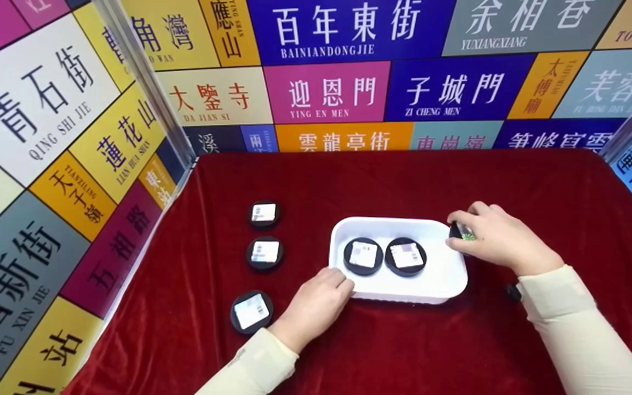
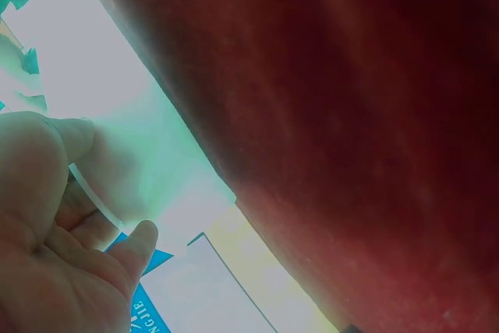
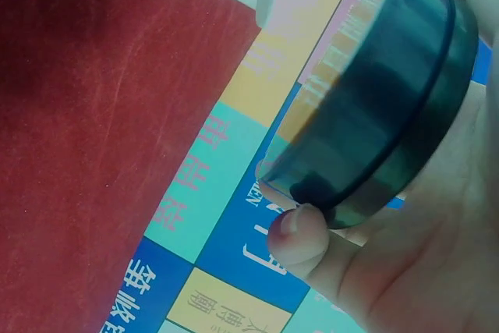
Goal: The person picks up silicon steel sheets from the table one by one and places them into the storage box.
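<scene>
A white plastic tray lies on the red cloth with two round black containers in it, one at the left and one near the middle, each with a white label on top. My left hand pinches the tray's front-left rim; the left wrist view has the thumb on the wall of the tray. Over the tray's right end, my right hand holds another round container tilted on edge, its sides gripped between thumb and fingers. A green pattern shows on it in the head view.
Left of the tray, three more round black containers stand in a rough column: a far one, a middle one and a near one. Panels with printed street names wall the red-clothed table at the back and sides.
</scene>
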`<action>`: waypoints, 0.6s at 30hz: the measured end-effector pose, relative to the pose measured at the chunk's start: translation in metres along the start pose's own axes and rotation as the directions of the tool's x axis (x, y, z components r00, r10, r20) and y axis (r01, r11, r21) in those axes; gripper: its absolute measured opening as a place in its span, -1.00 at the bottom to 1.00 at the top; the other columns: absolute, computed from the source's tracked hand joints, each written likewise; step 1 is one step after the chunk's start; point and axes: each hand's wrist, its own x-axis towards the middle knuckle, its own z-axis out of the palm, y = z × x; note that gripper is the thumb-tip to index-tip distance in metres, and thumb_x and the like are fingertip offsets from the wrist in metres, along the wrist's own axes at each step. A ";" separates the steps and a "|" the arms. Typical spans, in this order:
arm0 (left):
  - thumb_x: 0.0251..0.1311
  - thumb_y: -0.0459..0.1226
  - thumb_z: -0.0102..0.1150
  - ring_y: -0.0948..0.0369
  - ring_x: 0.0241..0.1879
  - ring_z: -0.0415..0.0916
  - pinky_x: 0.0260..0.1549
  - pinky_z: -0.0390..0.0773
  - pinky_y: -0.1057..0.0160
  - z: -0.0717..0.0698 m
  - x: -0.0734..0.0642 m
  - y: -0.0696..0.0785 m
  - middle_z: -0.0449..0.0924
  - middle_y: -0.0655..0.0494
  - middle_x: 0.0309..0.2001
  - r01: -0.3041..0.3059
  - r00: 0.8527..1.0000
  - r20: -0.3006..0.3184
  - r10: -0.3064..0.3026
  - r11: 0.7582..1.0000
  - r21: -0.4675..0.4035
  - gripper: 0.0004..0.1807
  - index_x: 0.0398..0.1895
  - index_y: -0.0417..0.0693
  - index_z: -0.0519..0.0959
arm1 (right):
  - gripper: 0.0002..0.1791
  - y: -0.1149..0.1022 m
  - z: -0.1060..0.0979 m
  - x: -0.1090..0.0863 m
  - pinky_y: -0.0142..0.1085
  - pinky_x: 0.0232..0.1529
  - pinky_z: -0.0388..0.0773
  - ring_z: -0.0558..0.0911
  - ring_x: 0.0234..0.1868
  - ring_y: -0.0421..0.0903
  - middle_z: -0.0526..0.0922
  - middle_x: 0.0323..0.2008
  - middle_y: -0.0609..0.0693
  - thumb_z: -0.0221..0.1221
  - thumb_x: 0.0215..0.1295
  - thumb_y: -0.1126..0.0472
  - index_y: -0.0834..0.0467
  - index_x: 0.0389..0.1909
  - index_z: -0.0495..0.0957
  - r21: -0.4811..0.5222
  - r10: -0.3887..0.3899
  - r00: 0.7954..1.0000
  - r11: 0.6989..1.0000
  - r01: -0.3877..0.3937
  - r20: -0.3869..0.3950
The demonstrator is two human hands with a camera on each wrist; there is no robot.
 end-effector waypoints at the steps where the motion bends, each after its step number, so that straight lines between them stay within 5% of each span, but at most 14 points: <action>1: 0.40 -0.22 0.15 0.20 -0.22 0.53 -0.18 0.59 0.30 0.000 0.000 0.000 0.55 0.18 -0.34 0.000 1.000 -0.001 0.000 1.000 0.001 -0.86 -0.36 0.01 0.56 | -0.45 -0.001 0.000 0.000 0.13 -0.12 0.57 0.45 0.01 0.15 0.51 0.06 0.19 0.20 0.29 -0.24 -0.04 0.20 0.55 0.000 -0.002 1.000 1.000 0.002 0.001; 18: 0.42 -0.21 0.13 0.20 -0.22 0.53 -0.19 0.59 0.30 0.000 0.000 0.000 0.55 0.18 -0.34 0.003 1.000 0.001 -0.003 1.000 0.000 -0.84 -0.36 0.00 0.55 | -0.38 -0.020 -0.003 0.007 0.13 0.01 0.57 0.52 0.00 0.15 0.56 0.03 0.20 0.30 0.23 -0.22 0.02 0.22 0.61 -0.007 -0.107 0.994 0.994 0.107 0.019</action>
